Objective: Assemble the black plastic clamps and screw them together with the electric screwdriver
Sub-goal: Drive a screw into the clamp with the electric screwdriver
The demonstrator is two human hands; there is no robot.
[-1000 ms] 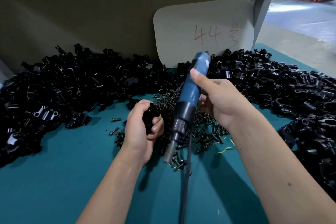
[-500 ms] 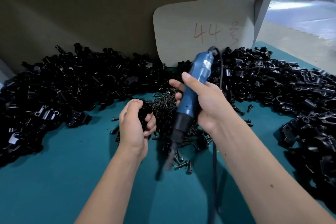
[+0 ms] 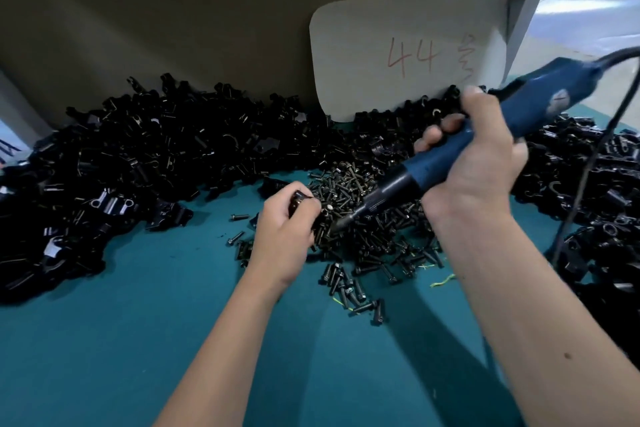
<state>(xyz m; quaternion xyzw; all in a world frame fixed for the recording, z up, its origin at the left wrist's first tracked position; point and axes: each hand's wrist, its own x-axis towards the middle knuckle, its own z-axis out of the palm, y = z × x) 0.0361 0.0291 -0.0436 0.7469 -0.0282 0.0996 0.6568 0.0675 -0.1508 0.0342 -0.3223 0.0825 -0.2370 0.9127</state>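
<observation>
So the electric screwdriver [image 3: 464, 152] was standing nearly upright a second ago, and now I've got it swung way down, lying low with its tail up at 2 o'clock and the bit aimed toward 8 o'clock, right at the light screw head next to my left hand [image 3: 284, 229]. My right hand [image 3: 474, 163] has its grip wrapped tight around the blue body. The left hand's grip is closed on a black clamp [image 3: 298, 199], and it has slid over to the edge of the screw pile [image 3: 363, 211]. I think a screw is already seated in the clamp, but it's too dark and small to be sure. Either way, that reads to me as lining up to drive, so this clamp is about to get fastened.

The counter [image 3: 138, 340] is covered in teal matting, with loose clamps [image 3: 138, 156] heaped from 9 o'clock round to 3 o'clock. A pale card [image 3: 408, 52] marked "44" leans against the brown back wall at 1 o'clock. Bright shop floor shows past it at the far right.
</observation>
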